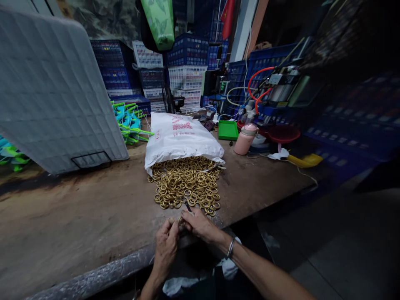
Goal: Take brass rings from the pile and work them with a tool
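Brass-coloured rings (187, 183) lie in a heap on the wooden table (93, 221), spilling from the open mouth of a white sack (184, 135) with red print. Just in front of the heap, at the table's near edge, my left hand (167, 239) pinches a ring (181, 221) between thumb and fingers. Close against it on the right is my right hand (198, 223), its fingers closed round a thin dark tool (188, 206) whose tip points up towards the heap. A metal bangle is on my right wrist.
A large pale padded panel (59, 91) stands at the left, with green and blue plastic pieces (131, 121) behind it. Right of the sack are a green tray (228, 130), a pink bottle (245, 139) and a red bowl (283, 133). Stacked crates (187, 77) stand at the back.
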A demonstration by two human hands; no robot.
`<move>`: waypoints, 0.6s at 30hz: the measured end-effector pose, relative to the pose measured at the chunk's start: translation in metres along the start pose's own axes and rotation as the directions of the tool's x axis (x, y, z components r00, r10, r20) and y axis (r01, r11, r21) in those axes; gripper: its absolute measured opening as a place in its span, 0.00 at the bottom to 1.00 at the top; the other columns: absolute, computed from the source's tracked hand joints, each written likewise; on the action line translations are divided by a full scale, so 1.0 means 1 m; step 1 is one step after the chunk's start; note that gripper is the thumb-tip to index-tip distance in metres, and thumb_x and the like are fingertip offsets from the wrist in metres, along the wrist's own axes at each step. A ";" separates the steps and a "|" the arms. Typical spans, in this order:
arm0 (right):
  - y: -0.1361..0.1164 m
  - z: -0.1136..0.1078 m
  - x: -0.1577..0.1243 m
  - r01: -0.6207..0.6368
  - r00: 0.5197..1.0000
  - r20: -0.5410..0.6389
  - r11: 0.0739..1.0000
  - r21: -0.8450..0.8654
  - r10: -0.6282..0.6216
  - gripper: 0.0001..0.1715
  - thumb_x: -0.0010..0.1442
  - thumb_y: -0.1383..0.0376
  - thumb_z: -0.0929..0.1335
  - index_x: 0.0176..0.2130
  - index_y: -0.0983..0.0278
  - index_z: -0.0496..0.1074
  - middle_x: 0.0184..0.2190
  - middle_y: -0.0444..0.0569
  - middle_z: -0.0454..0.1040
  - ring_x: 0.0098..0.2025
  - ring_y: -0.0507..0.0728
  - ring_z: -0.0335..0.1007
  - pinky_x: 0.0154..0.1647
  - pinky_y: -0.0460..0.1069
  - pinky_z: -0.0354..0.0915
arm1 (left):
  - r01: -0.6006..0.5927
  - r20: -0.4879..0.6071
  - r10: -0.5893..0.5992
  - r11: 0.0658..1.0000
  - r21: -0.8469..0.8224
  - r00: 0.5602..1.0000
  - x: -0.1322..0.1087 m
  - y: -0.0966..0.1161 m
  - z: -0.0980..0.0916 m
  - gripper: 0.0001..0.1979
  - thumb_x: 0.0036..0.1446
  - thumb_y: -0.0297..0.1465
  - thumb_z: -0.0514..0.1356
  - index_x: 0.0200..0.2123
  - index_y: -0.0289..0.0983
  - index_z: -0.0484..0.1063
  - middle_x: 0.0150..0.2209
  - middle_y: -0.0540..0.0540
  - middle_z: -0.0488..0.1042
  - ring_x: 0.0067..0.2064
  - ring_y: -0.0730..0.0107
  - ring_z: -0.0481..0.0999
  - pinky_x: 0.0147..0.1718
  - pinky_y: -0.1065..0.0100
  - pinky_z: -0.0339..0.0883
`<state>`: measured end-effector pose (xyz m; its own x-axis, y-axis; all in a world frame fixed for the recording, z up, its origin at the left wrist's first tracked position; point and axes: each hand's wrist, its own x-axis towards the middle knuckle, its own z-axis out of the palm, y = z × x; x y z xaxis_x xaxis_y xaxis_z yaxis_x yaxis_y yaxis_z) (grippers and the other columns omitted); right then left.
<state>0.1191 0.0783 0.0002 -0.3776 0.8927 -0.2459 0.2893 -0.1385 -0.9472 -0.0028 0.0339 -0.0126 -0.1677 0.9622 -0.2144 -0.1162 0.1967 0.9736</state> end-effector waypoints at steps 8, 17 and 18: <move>-0.002 0.000 0.000 0.187 0.966 -0.141 0.963 -0.192 -0.215 0.12 0.53 0.63 0.61 0.21 0.65 0.59 0.18 0.38 0.56 0.23 0.46 0.51 0.22 0.41 0.49 | 0.207 0.100 -0.200 0.976 -0.066 0.975 -0.003 0.006 0.000 0.19 0.41 0.48 0.58 0.25 0.37 0.61 0.14 0.58 0.60 0.12 0.84 0.54 0.10 0.79 0.44; -0.004 0.002 -0.005 0.258 0.955 -0.085 0.937 -0.234 -0.285 0.13 0.55 0.63 0.60 0.22 0.65 0.60 0.18 0.38 0.56 0.22 0.47 0.50 0.22 0.42 0.48 | 0.222 0.203 -0.180 0.953 -0.208 0.963 -0.006 0.002 -0.004 0.15 0.48 0.43 0.58 0.27 0.36 0.64 0.17 0.57 0.61 0.14 0.85 0.53 0.11 0.80 0.43; -0.003 0.002 -0.003 0.249 0.958 -0.086 0.944 -0.218 -0.272 0.13 0.56 0.63 0.59 0.23 0.65 0.61 0.19 0.38 0.57 0.23 0.47 0.51 0.23 0.42 0.49 | 0.222 0.202 -0.176 0.947 -0.232 0.963 -0.007 0.002 -0.004 0.14 0.48 0.42 0.58 0.28 0.36 0.64 0.18 0.57 0.61 0.14 0.85 0.53 0.12 0.80 0.43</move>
<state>0.1174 0.0746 0.0034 -0.3654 0.9300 0.0400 0.3708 0.1848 -0.9101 -0.0058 0.0270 -0.0093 0.0566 0.9304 -0.3622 -0.3741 0.3561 0.8563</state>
